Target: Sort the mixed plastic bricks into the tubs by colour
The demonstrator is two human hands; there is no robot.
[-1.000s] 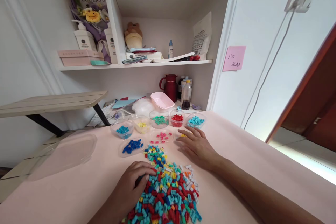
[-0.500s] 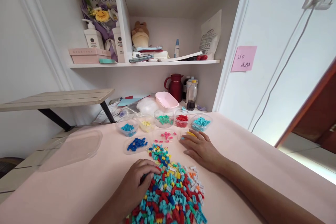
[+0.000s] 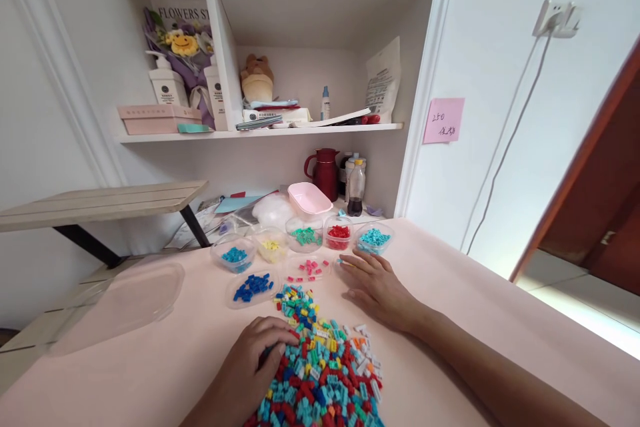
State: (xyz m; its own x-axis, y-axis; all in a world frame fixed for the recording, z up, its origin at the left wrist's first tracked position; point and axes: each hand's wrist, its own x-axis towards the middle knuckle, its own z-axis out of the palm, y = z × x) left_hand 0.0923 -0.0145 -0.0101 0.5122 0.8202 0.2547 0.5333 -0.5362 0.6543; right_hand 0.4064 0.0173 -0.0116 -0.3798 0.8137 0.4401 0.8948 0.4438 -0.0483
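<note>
Hands | left [image 3: 255,363] on brick pile [image 3: 320,367] | right [image 3: 375,283] flat on table [image 3: 475,307]

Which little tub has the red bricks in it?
The red tub, in the back row between the green tub and the light-blue tub, just beyond the right hand. No other tub holds red.
</note>
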